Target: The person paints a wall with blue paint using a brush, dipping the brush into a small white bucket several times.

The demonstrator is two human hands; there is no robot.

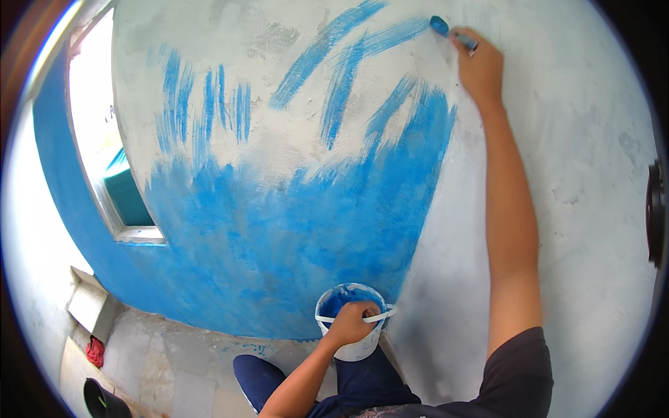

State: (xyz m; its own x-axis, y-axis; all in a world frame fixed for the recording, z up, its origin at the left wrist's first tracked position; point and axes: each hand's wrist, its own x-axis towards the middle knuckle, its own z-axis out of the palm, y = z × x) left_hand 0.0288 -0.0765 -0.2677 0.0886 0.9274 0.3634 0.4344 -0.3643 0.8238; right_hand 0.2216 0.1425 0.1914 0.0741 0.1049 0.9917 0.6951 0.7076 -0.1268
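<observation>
High on the wall, my right hand [481, 64] is closed round the handle of a paintbrush [439, 26], whose bristles are loaded with blue paint. The bristles are at the right end of a slanting blue stroke. Down in front of my legs, my left hand [353, 324] grips the handle of a white paint bucket [357, 348], with blue paint inside and smears on its rim. Solid blue paint [293, 237] covers the lower wall, with loose separate strokes above it on the pale plaster [237, 28].
A window opening [143, 235] with a pale frame is at the left, blue wall around it. On the tiled floor [167, 362], spotted with blue drips, are a red cloth [95, 352] and a black bucket [104, 400]. Bare grey wall [592, 209] extends right, with a dark round object [655, 212] at its edge.
</observation>
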